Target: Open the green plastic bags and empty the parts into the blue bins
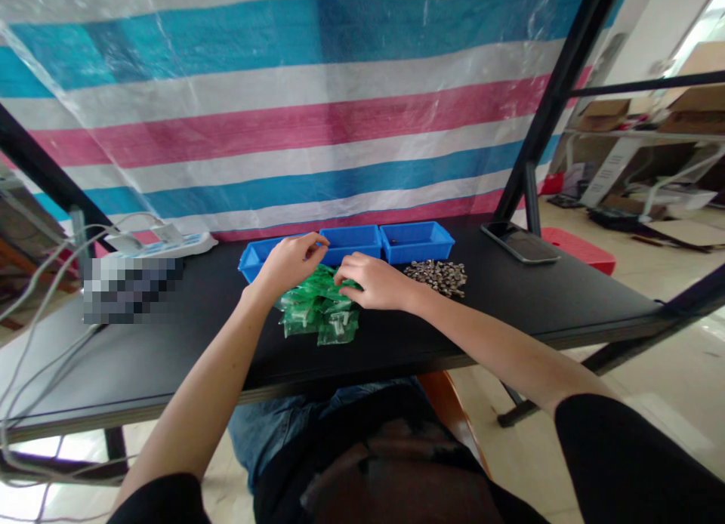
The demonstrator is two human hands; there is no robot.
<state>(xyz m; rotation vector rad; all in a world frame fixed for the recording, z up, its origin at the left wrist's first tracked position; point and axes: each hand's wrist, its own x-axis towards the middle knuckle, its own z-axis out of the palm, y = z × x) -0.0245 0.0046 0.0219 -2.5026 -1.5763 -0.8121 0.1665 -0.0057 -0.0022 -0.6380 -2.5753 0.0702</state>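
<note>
My left hand (288, 266) is over the left blue bin's front edge and the back of a heap of small green plastic bags (320, 297). Its fingers are bent toward the thumb in a pinch; whatever lies between them is too small to name. Just right of it, my right hand (374, 282) hovers low at the heap's right side, fingers curled and thumb drawn in near the fingertips. I cannot make out what, if anything, it pinches. Pale small pieces show inside some green bags. A pile of small shiny metal parts (439, 276) lies to the right of my right hand.
Behind the hands stand blue bins: left (252, 258), middle (351, 238) and right (419, 245). A phone (518, 242) lies at the black table's (521, 305) right. A power strip (170, 246) with cables and a blurred-out object are at the left. Striped sheeting (294, 131) hangs behind.
</note>
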